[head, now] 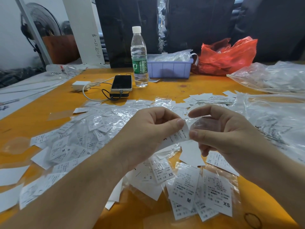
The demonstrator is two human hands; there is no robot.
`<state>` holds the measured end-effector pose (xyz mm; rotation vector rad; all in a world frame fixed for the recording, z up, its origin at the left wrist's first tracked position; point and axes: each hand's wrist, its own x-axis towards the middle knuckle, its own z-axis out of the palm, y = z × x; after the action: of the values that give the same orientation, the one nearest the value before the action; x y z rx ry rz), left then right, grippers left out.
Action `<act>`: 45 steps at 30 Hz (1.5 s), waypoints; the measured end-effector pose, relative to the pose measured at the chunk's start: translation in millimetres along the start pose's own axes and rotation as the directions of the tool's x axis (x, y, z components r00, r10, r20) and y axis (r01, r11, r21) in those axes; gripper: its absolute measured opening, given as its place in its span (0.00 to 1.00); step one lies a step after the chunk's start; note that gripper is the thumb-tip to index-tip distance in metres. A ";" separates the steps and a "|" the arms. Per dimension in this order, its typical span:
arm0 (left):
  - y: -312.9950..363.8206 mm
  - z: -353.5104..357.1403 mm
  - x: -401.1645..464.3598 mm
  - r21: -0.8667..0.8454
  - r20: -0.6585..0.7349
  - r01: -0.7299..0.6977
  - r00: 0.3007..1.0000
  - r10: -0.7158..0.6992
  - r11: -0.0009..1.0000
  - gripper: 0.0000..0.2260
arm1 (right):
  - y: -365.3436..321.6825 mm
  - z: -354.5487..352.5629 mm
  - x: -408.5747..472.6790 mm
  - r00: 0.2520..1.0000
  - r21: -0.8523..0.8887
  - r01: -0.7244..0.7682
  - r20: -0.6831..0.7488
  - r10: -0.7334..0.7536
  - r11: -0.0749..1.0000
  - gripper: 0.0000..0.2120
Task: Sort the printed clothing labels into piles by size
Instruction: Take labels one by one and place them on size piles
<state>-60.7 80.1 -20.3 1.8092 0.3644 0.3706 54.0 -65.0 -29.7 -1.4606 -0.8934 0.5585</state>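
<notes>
over the orange table, both hands, left and right, pinch one label.

Matt white paper labels in glossy clear plastic sleeves on smooth orange table.

held label partly covered by hands, print blurred

This looks like a garment workshop or packing room. An orange worktable fills the middle of the frame, strewn with printed size labels and clear plastic sleeves. Dark bundled goods stand along the top, and an industrial fan sits at upper left.
</notes>
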 end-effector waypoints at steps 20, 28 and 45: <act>1.9 -3.5 -0.1 0.124 0.083 0.050 0.995 -0.061 0.991 0.08 | -4.6 -0.8 -0.8 0.998 0.075 0.037 -0.049 -0.033 0.997 0.16; 3.1 -15.5 4.7 -0.051 -0.118 0.019 0.993 -0.025 0.999 0.11 | -3.8 -4.6 0.5 0.990 0.059 0.080 -0.125 -0.072 0.995 0.12; -0.7 -7.2 3.9 -0.263 -0.166 -0.033 0.986 -0.011 0.964 0.05 | -4.8 0.4 -3.5 0.993 0.113 0.109 -0.066 -0.102 0.988 0.16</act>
<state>-60.3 88.2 -18.9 1.5227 0.4012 0.5545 50.7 -67.9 -25.6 -1.3098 -0.8712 0.4773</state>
